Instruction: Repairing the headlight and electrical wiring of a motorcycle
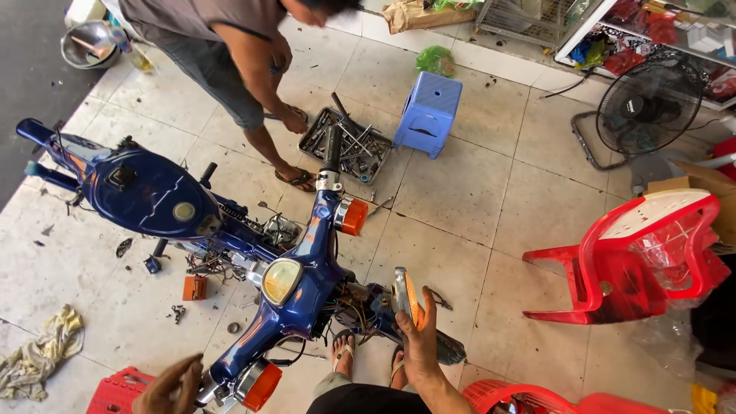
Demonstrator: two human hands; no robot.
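1. A motorbike repair shop: a half-stripped blue motorbike (230,230) stands on the tiled floor (460,199).
2. A tray of tools (349,146) lies beside it.
3. Loose parts and a rag (38,353) lie scattered around.

A blue stool (428,113) stands on the tiled floor (475,199), just beside a flat tray of metal tools (346,146). Another person (238,54) bends over near the tray. A red chair (640,257) lies tipped on its side. A black fan (644,111) stands behind it. A dirty rag (38,356) lies far left. The small orange thing (194,287) may be a box.
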